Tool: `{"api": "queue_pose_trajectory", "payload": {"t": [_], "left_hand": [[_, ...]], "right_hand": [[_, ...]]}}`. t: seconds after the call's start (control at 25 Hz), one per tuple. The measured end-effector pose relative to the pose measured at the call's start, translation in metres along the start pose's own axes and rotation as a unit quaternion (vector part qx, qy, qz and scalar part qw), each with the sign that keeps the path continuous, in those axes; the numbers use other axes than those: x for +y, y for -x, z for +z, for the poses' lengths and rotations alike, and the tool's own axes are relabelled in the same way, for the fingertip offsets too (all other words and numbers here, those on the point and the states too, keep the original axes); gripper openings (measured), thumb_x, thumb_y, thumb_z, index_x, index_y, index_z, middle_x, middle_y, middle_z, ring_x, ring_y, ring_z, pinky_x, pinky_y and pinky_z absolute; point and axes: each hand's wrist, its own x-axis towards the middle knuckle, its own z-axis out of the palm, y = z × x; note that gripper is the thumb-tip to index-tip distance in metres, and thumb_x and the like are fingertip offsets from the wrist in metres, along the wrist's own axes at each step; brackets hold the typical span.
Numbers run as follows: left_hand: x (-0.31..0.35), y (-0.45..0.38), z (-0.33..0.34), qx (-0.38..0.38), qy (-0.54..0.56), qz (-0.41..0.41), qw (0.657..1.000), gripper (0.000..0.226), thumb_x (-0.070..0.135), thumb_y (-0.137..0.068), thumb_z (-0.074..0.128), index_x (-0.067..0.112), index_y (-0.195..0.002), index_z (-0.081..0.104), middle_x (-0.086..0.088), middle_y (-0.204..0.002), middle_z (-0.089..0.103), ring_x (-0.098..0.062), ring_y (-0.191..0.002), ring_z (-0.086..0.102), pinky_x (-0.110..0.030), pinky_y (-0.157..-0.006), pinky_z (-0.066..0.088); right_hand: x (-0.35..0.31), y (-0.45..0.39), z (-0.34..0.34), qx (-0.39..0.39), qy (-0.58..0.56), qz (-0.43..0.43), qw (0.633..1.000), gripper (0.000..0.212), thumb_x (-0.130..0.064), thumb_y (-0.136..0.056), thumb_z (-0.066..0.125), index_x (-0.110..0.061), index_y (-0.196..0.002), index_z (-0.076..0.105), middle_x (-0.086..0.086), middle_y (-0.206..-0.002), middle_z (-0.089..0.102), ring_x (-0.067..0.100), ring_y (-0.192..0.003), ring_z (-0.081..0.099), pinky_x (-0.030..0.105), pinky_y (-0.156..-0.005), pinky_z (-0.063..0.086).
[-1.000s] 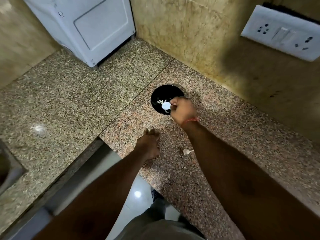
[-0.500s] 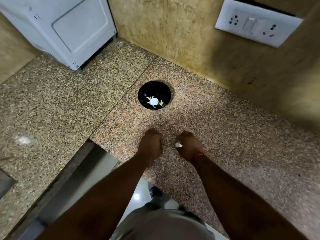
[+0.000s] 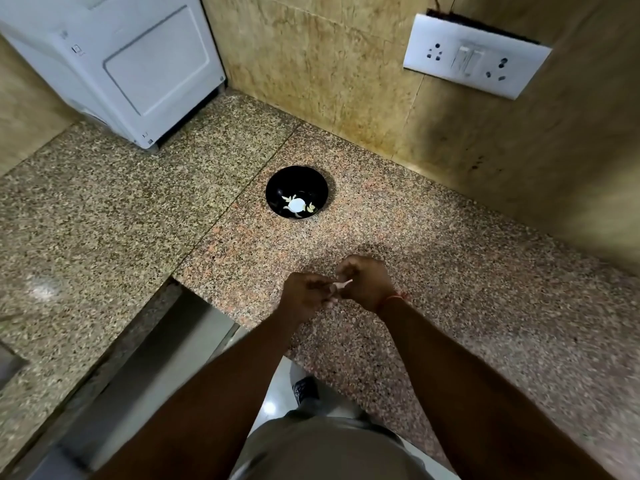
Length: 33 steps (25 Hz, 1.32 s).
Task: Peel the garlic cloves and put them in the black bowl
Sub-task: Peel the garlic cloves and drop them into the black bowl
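Left hand (image 3: 304, 295): fingers curled, pinching the near end of the garlic clove (image 3: 341, 285).
Right hand (image 3: 367, 284): fingers curled, gripping the same clove from the other side.
Garlic clove: held between both hands, above the bench (image 3: 450, 306), near its front edge.
Black bowl (image 3: 277, 188): on the bench beyond the hands, well apart; pale peeled cloves (image 3: 310, 206) lie inside.
Wall: socket plate (image 3: 476, 57) at right.
Back left: white appliance (image 3: 114, 64).

Speckled polished granite counter (image 3: 450, 278); glossy black bowl (image 3: 277, 188); smooth white plastic switch plate (image 3: 476, 57).
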Motion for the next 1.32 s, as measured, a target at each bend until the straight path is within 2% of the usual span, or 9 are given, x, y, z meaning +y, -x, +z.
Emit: {"api": "queue_pose_trajectory", "payload": {"t": [0.16,0.28,0.48,0.68,0.84,0.96,1.04,1.16,1.32], "left_hand": [[0.008,0.007,0.008,0.021,0.033,-0.007,0.999,0.007,-0.013,-0.093,0.063,-0.009,-0.097,0.066,-0.016,-0.072,0.075,-0.021,-0.058,0.072,-0.03,-0.055,0.058],[0.009,0.013,0.016,0.032,0.029,0.015,0.999,0.01,-0.012,-0.093,0.064,-0.002,-0.09,0.065,-0.017,-0.071,0.074,-0.022,-0.059,0.071,-0.03,-0.056,0.056],[0.008,0.019,0.028,0.058,-0.005,0.015,0.998,0.005,-0.009,-0.095,0.063,-0.011,-0.092,0.067,-0.017,-0.069,0.072,-0.019,-0.054,0.068,-0.027,-0.053,0.057],[-0.005,0.023,0.027,0.113,-0.037,-0.035,0.992,0.01,-0.001,-0.101,0.056,-0.002,-0.094,0.062,-0.02,-0.087,0.069,-0.027,-0.071,0.069,-0.034,-0.068,0.061],[-0.013,0.033,0.019,0.134,0.043,-0.083,0.987,0.005,-0.01,-0.098,0.058,-0.012,-0.099,0.062,-0.026,-0.08,0.065,-0.026,-0.055,0.064,-0.033,-0.051,0.058],[-0.019,0.038,0.014,0.139,0.037,-0.103,0.984,0.004,-0.013,-0.095,0.06,-0.014,-0.094,0.064,-0.025,-0.074,0.065,-0.024,-0.051,0.059,-0.031,-0.047,0.053],[-0.023,0.038,0.012,0.14,0.029,-0.127,0.982,0.005,-0.013,-0.093,0.062,-0.016,-0.092,0.065,-0.022,-0.071,0.066,-0.023,-0.05,0.057,-0.031,-0.045,0.049],[-0.027,0.038,0.018,0.127,0.021,-0.158,0.979,0.011,-0.01,-0.092,0.063,-0.009,-0.088,0.074,-0.021,-0.069,0.066,-0.023,-0.049,0.055,-0.03,-0.043,0.044],[-0.034,0.045,0.031,0.119,0.022,-0.172,0.978,0.019,-0.014,-0.091,0.06,-0.002,-0.09,0.076,-0.019,-0.064,0.065,-0.022,-0.047,0.052,-0.028,-0.043,0.041]], "right_hand": [[-0.001,0.01,-0.007,-0.001,-0.196,0.066,0.978,0.03,0.01,-0.065,0.087,-0.011,-0.083,0.075,0.023,-0.088,0.074,0.029,-0.079,0.07,0.053,-0.076,0.063],[-0.006,0.017,-0.012,-0.003,-0.199,0.07,0.977,0.026,0.013,-0.066,0.084,-0.004,-0.084,0.075,0.02,-0.086,0.075,0.029,-0.078,0.069,0.049,-0.076,0.063],[0.001,0.029,-0.011,-0.009,-0.24,0.089,0.967,0.027,0.018,-0.067,0.082,0.005,-0.088,0.072,0.032,-0.092,0.072,0.032,-0.079,0.069,0.053,-0.079,0.062],[0.015,0.038,-0.003,0.023,-0.25,0.177,0.952,0.023,0.011,-0.071,0.085,0.002,-0.089,0.073,0.012,-0.087,0.077,0.024,-0.075,0.072,0.034,-0.067,0.062],[0.033,0.03,0.014,0.036,-0.163,0.231,0.959,0.027,-0.006,-0.067,0.092,-0.02,-0.085,0.078,0.003,-0.094,0.079,0.019,-0.086,0.075,0.036,-0.079,0.063],[0.029,0.03,0.017,0.034,0.022,0.129,0.991,0.04,-0.011,-0.071,0.082,-0.03,-0.105,0.077,-0.007,-0.111,0.073,0.015,-0.094,0.07,0.036,-0.087,0.061],[0.019,0.037,0.012,0.032,0.17,0.011,0.985,0.044,-0.013,-0.075,0.075,-0.032,-0.114,0.074,-0.007,-0.114,0.064,0.013,-0.096,0.062,0.03,-0.086,0.056],[0.013,0.048,0.01,-0.051,0.194,-0.095,0.975,0.02,-0.019,-0.082,0.07,-0.029,-0.097,0.078,-0.007,-0.097,0.072,0.012,-0.083,0.063,0.032,-0.078,0.056],[0.03,0.061,0.017,-0.072,0.185,-0.093,0.976,0.015,-0.015,-0.08,0.067,-0.023,-0.076,0.079,-0.004,-0.072,0.075,0.015,-0.065,0.067,0.032,-0.07,0.058]]}}
